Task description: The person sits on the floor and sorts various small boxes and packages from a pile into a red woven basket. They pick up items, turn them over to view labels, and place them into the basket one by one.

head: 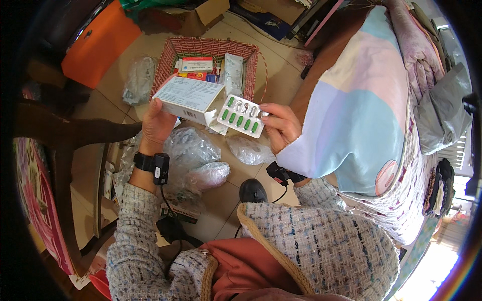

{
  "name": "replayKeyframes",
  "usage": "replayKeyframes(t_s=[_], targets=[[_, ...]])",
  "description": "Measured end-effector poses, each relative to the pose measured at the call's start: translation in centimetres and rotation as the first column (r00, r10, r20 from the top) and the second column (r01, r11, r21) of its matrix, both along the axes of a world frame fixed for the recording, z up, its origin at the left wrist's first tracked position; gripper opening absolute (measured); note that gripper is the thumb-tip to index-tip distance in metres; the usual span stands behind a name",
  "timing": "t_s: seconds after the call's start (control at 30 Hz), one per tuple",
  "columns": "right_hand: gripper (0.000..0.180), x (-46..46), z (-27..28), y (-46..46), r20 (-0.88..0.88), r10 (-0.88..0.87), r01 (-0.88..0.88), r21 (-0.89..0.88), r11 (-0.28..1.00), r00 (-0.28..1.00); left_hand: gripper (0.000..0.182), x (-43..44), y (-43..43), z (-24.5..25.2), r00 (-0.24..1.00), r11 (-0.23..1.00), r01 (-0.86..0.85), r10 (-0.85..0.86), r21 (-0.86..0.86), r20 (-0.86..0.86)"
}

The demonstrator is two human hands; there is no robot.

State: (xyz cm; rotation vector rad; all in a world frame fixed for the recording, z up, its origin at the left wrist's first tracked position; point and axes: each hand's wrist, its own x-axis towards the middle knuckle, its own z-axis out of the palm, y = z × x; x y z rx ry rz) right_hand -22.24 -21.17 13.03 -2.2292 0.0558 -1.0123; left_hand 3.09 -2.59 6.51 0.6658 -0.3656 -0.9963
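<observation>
My left hand [155,118] grips a white cardboard medicine box [190,96] by its left end; the box bears printed writing and its right end flap stands open. My right hand [280,126] pinches the right edge of a silver blister pack [243,116] of green capsules. Several capsules remain in the pack, and some pockets in its upper row look emptied. The pack is close to the box's open end. Behind both is a red woven basket [214,43] holding a small red and white box [196,64], a silvery packet [233,73] and other packages.
Clear plastic bags [194,145] lie on the tiled floor below my hands, with another bag [139,79] left of the basket. A dark wooden chair [75,133] stands at left. To the right is a bed with a pastel cover [365,109]. Cardboard boxes [180,17] sit beyond.
</observation>
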Motion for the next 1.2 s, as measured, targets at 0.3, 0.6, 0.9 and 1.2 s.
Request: replayKeyframes(t_s=[0.3,0.6,0.9,1.2], targets=[[0.029,1.0,0.0,-0.3,-0.098,0.048,-0.059,-0.104,0.993,0.994,0.093,-1.7,-0.3,-0.3,0.992,0.992,0.122,-0.122,0.007,-0.004],[0.023,1.3,0.7,-0.4,-0.204,-0.056,0.004,-0.246,0.969,0.977,0.087,-2.1,-0.5,-1.0,0.990,0.993,0.116,-0.113,0.028,-0.084],[0.026,1.9,-0.8,-0.4,-0.323,-0.026,-0.078,-0.303,0.950,0.946,0.081,-2.4,-0.6,-0.2,0.992,0.988,0.110,-0.116,0.112,0.048],[0.066,2.2,-0.3,0.1,-0.369,0.032,-0.013,0.055,0.998,0.929,0.058,-3.2,-0.9,-1.8,0.961,0.992,0.091,-0.064,0.086,-0.270]])
